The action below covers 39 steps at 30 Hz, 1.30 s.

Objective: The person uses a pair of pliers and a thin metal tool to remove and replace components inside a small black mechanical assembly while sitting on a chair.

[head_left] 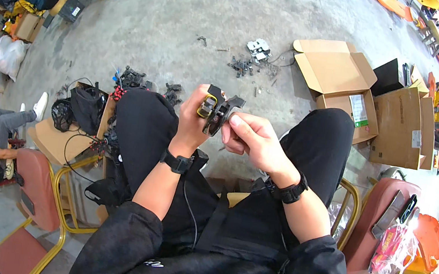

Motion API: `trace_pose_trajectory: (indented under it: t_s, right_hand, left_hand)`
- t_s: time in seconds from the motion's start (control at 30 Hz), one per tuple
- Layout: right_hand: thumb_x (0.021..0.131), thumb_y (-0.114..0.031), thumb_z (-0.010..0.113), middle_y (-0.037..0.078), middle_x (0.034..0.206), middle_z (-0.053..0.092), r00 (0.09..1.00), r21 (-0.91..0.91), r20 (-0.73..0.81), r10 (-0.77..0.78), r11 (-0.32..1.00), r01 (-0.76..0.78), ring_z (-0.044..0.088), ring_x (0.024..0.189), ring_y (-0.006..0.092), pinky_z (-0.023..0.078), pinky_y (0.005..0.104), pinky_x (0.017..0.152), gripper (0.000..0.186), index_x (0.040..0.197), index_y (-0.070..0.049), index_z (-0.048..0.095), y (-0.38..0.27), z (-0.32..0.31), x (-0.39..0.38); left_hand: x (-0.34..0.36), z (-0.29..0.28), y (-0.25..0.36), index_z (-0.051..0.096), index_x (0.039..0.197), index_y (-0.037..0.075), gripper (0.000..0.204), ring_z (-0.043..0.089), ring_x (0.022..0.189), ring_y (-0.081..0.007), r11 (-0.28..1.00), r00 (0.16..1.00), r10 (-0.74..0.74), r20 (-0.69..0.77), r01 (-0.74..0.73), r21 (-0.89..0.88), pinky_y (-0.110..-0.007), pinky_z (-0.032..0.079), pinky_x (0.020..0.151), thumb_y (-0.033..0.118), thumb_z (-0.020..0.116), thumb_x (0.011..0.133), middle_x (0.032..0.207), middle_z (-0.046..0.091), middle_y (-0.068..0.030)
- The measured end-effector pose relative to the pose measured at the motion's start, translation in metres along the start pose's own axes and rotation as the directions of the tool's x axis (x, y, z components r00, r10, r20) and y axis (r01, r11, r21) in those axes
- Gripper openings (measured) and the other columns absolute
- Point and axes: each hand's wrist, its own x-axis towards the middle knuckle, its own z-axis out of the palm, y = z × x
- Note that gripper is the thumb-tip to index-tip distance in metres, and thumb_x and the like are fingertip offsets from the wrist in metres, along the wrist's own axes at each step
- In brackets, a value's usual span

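Above the gap between my knees, my left hand (190, 117) is closed around a small black part with a yellow piece (216, 114) on its near left side. A curved black section of it sticks up toward the right. My right hand (255, 139) is closed too, thumb and forefinger pinched at the right edge of that part. Whether something small sits in this pinch is hidden. Each wrist wears a black band with a small box-like unit.
On the floor ahead lie a pale metal-like part (259, 50) and small black pieces (240, 67). An open cardboard box (334, 69) stands right, another box (403, 125) beside it. Left are black cables and parts (132, 79). Pink chairs (37, 187) flank me; two people sit left.
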Motion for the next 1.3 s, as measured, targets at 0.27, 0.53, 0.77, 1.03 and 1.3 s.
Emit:
trace_pose_trajectory:
  t_s: [0.27,0.53,0.77,1.03,1.3]
  right_hand:
    - [0.099,-0.027,0.035,-0.005,0.050,0.027,0.951,0.554,0.227,0.208,0.776,-0.302,0.024,0.042,0.0077,0.025,0.0255,0.045,0.035,0.074,-0.005,0.048,-0.004,-0.002,-0.002]
    - [0.097,-0.029,0.039,-0.005,0.051,0.027,0.978,0.446,0.152,0.143,0.873,-0.197,0.025,0.040,0.0074,0.023,0.0240,0.041,0.033,0.078,-0.004,0.050,0.001,-0.004,-0.002]
    - [0.098,-0.027,0.037,-0.004,0.049,0.027,0.939,0.531,0.219,0.265,0.775,-0.342,0.028,0.036,0.0070,0.023,0.0233,0.037,0.034,0.074,-0.005,0.047,-0.012,0.000,-0.006]
    - [0.096,-0.024,0.041,-0.004,0.048,0.028,0.945,0.377,0.229,0.233,0.874,-0.307,0.026,0.039,0.0069,0.019,0.0225,0.037,0.037,0.068,-0.001,0.050,-0.003,-0.011,-0.003]
    - [0.095,-0.023,0.042,-0.004,0.049,0.026,0.891,0.507,0.396,0.223,0.756,-0.415,0.025,0.040,0.0061,0.017,0.0213,0.037,0.037,0.066,0.000,0.049,0.006,-0.014,-0.004]
  left_hand:
    - [0.005,-0.005,0.009,0.054,0.088,0.003,0.024,0.060,0.078,-0.0260,0.974,0.979,0.201,-0.041,-0.196,0.115,-0.032,0.048,0.068,-0.006,0.061,0.067,0.088,0.059,-0.0114]
    - [0.004,-0.009,0.000,0.055,0.088,0.002,0.019,0.059,0.081,-0.0184,0.962,0.971,0.238,0.004,-0.236,0.140,-0.027,0.047,0.070,-0.004,0.062,0.071,0.089,0.060,-0.0092]
    - [0.007,-0.014,-0.001,0.054,0.086,0.002,0.018,0.060,0.082,-0.0231,0.927,0.943,0.332,-0.011,-0.324,0.188,-0.030,0.048,0.070,-0.004,0.063,0.072,0.087,0.060,-0.0104]
    - [0.015,-0.021,0.015,0.053,0.088,0.002,0.025,0.060,0.082,-0.0285,0.775,0.852,0.523,-0.022,-0.465,0.428,-0.039,0.050,0.077,-0.007,0.066,0.068,0.085,0.059,-0.0108]
    - [0.016,-0.023,0.018,0.053,0.087,0.003,0.027,0.059,0.082,-0.0281,0.755,0.820,0.572,-0.029,-0.512,0.409,-0.041,0.051,0.078,-0.006,0.068,0.066,0.085,0.058,-0.0097]
